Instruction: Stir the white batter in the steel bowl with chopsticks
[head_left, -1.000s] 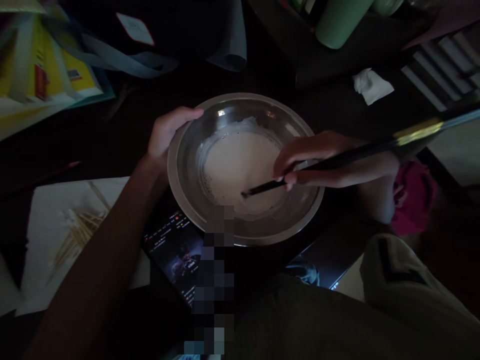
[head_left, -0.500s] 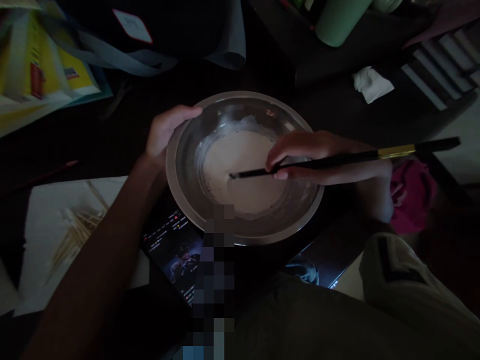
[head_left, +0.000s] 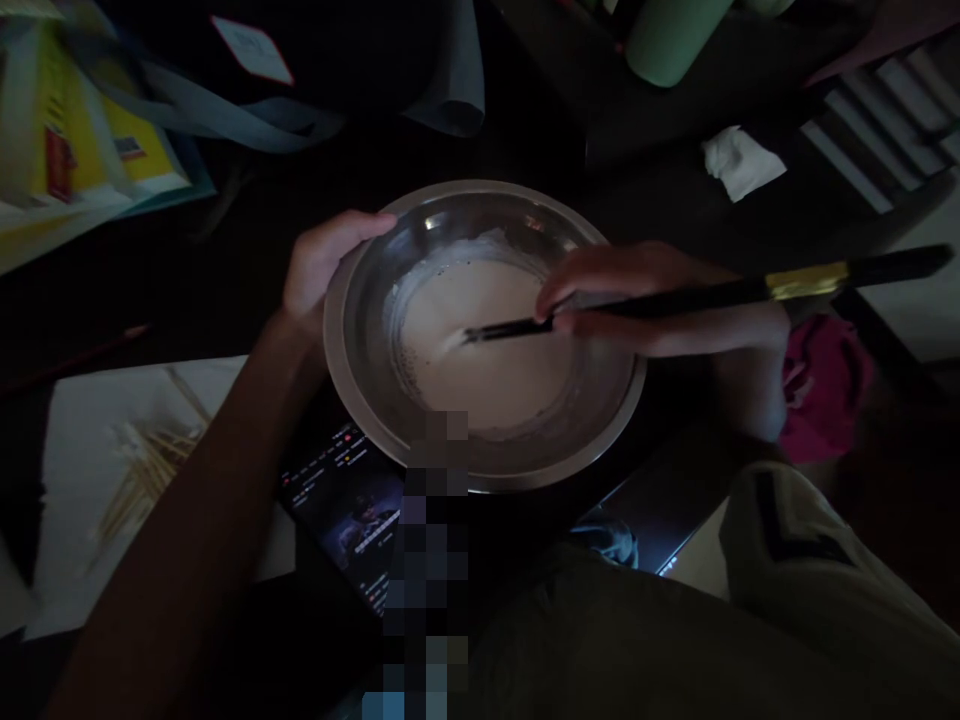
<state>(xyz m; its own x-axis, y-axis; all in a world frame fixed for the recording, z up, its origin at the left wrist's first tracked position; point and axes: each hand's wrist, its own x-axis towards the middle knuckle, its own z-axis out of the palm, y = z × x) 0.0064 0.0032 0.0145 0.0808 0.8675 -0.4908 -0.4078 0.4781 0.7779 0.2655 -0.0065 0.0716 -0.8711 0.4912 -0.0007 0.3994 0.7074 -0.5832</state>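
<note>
Your left hand (head_left: 319, 265) grasps the metal bowl (head_left: 510, 466) at its left side, thumb over the rim; the remaining fingers are hidden. The bowl sits directly before you at the dark table, containing pale liquid (head_left: 495, 375). Your right hand (head_left: 637, 272) is closed around black chopsticks (head_left: 705, 299) with a gold band, tips at the liquid's surface. A lit phone (head_left: 337, 510) lies just beside the bowl, near your left forearm.

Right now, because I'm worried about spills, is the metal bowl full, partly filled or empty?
Partly filled: pale liquid lies in the metal bowl, with the inner wall showing above its surface. Depth: cannot tell.
</note>
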